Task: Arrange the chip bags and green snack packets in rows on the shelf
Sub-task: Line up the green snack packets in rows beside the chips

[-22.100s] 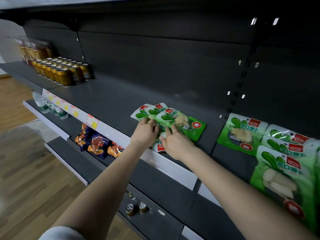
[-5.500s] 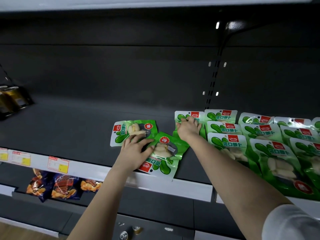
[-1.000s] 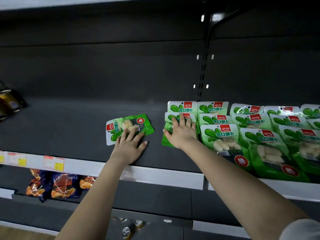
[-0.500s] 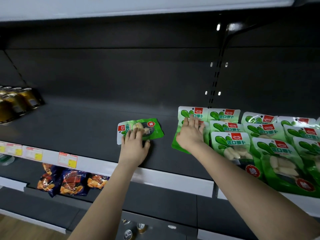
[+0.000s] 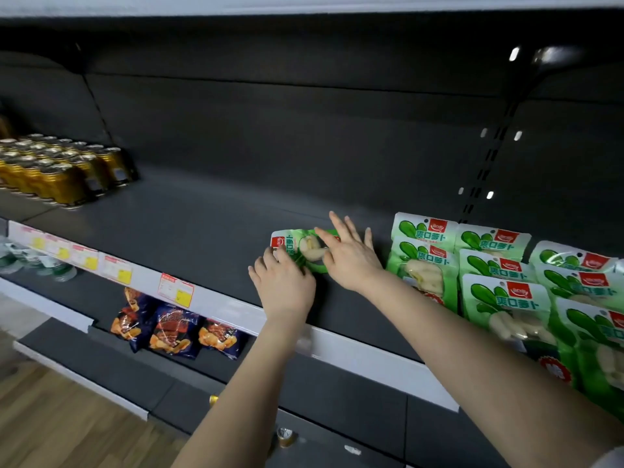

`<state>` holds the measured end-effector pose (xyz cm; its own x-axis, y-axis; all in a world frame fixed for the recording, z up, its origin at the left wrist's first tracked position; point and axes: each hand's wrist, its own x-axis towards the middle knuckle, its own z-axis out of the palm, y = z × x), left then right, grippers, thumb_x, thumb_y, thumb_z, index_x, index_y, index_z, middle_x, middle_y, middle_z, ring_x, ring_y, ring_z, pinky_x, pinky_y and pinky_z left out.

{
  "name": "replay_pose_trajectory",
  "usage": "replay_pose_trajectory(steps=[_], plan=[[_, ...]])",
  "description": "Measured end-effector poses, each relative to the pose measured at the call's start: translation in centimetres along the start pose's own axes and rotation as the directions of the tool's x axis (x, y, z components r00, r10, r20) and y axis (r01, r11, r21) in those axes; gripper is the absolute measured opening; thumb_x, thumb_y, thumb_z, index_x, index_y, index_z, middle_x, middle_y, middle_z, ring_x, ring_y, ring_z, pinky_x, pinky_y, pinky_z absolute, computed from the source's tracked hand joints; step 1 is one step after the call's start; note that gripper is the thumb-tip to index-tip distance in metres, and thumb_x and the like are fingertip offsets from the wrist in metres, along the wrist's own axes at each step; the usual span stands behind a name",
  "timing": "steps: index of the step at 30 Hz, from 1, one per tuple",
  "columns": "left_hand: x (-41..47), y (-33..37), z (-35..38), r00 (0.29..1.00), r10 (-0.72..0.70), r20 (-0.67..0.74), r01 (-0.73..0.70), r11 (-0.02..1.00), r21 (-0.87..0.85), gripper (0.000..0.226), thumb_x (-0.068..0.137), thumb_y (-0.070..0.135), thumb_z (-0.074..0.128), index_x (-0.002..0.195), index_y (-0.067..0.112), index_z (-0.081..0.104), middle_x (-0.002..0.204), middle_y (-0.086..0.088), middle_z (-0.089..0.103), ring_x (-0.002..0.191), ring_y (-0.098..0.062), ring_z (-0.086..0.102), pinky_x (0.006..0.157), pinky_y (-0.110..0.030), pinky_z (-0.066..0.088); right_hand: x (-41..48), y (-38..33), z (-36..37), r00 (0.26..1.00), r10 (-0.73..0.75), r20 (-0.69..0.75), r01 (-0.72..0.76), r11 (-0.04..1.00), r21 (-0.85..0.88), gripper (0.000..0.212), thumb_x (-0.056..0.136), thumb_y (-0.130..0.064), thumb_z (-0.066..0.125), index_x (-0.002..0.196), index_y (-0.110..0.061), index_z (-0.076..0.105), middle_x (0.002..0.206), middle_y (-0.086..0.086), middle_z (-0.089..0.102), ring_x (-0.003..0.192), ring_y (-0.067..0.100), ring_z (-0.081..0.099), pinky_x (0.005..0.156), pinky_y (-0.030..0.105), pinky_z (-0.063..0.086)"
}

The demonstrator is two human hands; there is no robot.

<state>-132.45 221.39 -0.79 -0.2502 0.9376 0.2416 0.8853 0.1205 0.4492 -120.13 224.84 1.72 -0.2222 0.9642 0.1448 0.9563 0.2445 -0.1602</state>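
Gold cans (image 5: 64,170) stand at far left of the dark shelf (image 5: 202,224); chip bags (image 5: 175,332) lie on the tier below. Mid-shelf, one loose green snack packet (image 5: 300,246) lies sideways — left hand (image 5: 285,287) curled on its near edge, right hand (image 5: 351,255) spread flat, fingers open, gripping nothing. Rowed green packets (image 5: 499,275) fill the right.

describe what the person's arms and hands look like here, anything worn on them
Both forearms are bare from wrist to elbow. The left hand and right hand wear no gloves, and no rings, watch or bracelet show. A bit of pale sleeve shows at the right arm's upper end, in the bottom right corner. The fingernails look short and unpainted.
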Motion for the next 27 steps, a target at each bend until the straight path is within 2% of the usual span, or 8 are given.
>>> replay_pose_trajectory(steps=[6, 9, 12, 14, 18, 20, 24, 27], plan=[[0.2, -0.1, 0.0, 0.999, -0.029, -0.018, 0.028, 0.998, -0.063, 0.05, 0.087, 0.026, 0.048, 0.13, 0.001, 0.041, 0.144, -0.017, 0.038, 0.132, -0.035, 0.032, 0.113, -0.047, 0.015, 2.2, -1.0, 1.1, 0.994, -0.049, 0.094, 0.046, 0.999, 0.027, 0.051, 0.101, -0.036, 0.029, 0.151, -0.035, 0.017, 0.16, -0.006, -0.011, 0.147, 0.024, -0.007, 0.116, 0.055, -0.001], [0.4, -0.2, -0.1, 0.994, -0.1, -0.038, 0.094, 0.988, -0.123, 0.048, 0.088, 0.028, 0.049, 0.128, 0.002, 0.044, 0.141, -0.017, 0.042, 0.129, -0.037, 0.036, 0.111, -0.046, 0.02, 3.4, -1.5, 1.8, 0.989, -0.074, 0.132, 0.07, 0.997, 0.038, 0.051, 0.102, -0.036, 0.029, 0.151, -0.034, 0.016, 0.161, -0.006, -0.008, 0.147, 0.024, -0.005, 0.116, 0.055, 0.001], [0.3, -0.3, -0.2, 0.991, -0.126, -0.047, 0.119, 0.984, -0.133, 0.049, 0.089, 0.03, 0.047, 0.13, 0.003, 0.044, 0.141, -0.016, 0.042, 0.127, -0.036, 0.036, 0.11, -0.045, 0.021, 4.0, -2.0, 3.0, 0.984, -0.032, 0.174, 0.019, 0.997, 0.081, 0.048, 0.103, -0.035, 0.023, 0.151, -0.037, 0.016, 0.161, -0.008, -0.002, 0.147, 0.021, 0.002, 0.117, 0.05, 0.006], [0.4, -0.2, -0.1, 0.991, -0.123, -0.052, 0.115, 0.984, -0.134, 0.048, 0.09, 0.031, 0.045, 0.129, 0.003, 0.044, 0.14, -0.016, 0.042, 0.127, -0.036, 0.037, 0.11, -0.045, 0.021, 4.0, -2.4, 3.7, 0.989, 0.014, 0.15, -0.026, 0.997, 0.077, 0.047, 0.103, -0.036, 0.021, 0.15, -0.039, 0.017, 0.16, -0.009, 0.003, 0.146, 0.02, 0.01, 0.117, 0.046, 0.009], [0.6, -0.3, 0.0, 0.989, -0.14, -0.039, 0.133, 0.98, -0.151, 0.048, 0.092, 0.032, 0.043, 0.13, 0.004, 0.043, 0.14, -0.016, 0.042, 0.127, -0.036, 0.036, 0.11, -0.044, 0.021, 4.2, -3.0, 3.3, 0.982, 0.074, 0.172, -0.083, 0.995, 0.05, 0.047, 0.102, -0.039, 0.02, 0.149, -0.04, 0.017, 0.159, -0.004, 0.01, 0.142, 0.024, 0.018, 0.113, 0.045, 0.015], [0.6, -0.3, -0.1, 0.986, -0.162, -0.043, 0.152, 0.971, -0.184, 0.049, 0.092, 0.031, 0.044, 0.133, 0.005, 0.041, 0.141, -0.015, 0.041, 0.128, -0.035, 0.036, 0.11, -0.042, 0.021, 4.2, -3.2, 2.8, 0.98, 0.093, 0.175, -0.094, 0.996, -0.002, 0.047, 0.101, -0.044, 0.022, 0.149, -0.04, 0.02, 0.156, 0.001, 0.02, 0.137, 0.028, 0.025, 0.108, 0.045, 0.021], [0.7, -0.3, -0.3, 0.983, -0.185, -0.02, 0.177, 0.964, -0.199, 0.053, 0.09, 0.027, 0.045, 0.137, 0.006, 0.035, 0.143, -0.015, 0.038, 0.129, -0.034, 0.033, 0.11, -0.04, 0.018, 3.6, -3.4, 2.1, 0.98, 0.189, 0.069, -0.183, 0.979, -0.086, 0.054, 0.093, -0.06, 0.035, 0.139, -0.033, 0.042, 0.134, 0.01, 0.043, 0.125, 0.032, 0.036, 0.099, 0.045, 0.031], [0.7, -0.3, -0.4, 0.987, -0.16, 0.011, 0.159, 0.968, -0.194, 0.054, 0.088, 0.023, 0.047, 0.137, 0.004, 0.034, 0.14, -0.017, 0.041, 0.128, -0.035, 0.034, 0.109, -0.04, 0.018, 1.8, -3.2, 3.1, 0.966, 0.244, -0.081, -0.247, 0.969, -0.027, 0.064, 0.086, -0.07, 0.042, 0.13, -0.025, 0.052, 0.123, 0.011, 0.047, 0.118, 0.032, 0.04, 0.096, 0.044, 0.034]])
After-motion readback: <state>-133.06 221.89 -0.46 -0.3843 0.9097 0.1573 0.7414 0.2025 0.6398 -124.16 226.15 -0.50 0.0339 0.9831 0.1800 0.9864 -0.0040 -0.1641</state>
